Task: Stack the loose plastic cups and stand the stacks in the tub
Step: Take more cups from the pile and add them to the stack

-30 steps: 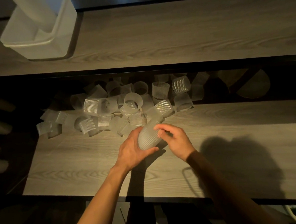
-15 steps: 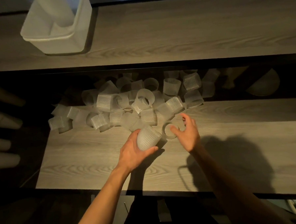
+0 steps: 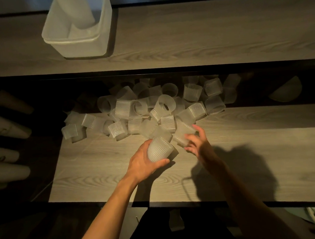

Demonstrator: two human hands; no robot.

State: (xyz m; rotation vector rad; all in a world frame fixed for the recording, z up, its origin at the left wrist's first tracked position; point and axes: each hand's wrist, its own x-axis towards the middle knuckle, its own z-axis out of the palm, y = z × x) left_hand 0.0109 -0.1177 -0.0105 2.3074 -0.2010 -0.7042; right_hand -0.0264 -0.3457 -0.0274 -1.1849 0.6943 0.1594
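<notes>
A heap of loose ribbed, frosted plastic cups (image 3: 152,110) lies across the back of the lower wooden board (image 3: 110,167). My left hand (image 3: 142,164) is shut on a short stack of cups (image 3: 159,150), held just in front of the heap. Right beside it, my right hand (image 3: 198,141) closes its fingers round a single loose cup (image 3: 183,134) at the heap's front edge. The white tub (image 3: 79,41) stands on the upper shelf at the back left, with a tall stack of cups (image 3: 79,10) leaning inside it.
Several pale cone-shaped rolls (image 3: 5,127) lie in the dark at the left. A half-round pale object (image 3: 286,92) sits at the back right. The upper shelf (image 3: 203,31) runs across the back. My shadow falls on the board at the right.
My right hand left the stack, reached right to a loose cup and now grips it. The left hand keeps the stack. The view has shifted, so the tub sits further right.
</notes>
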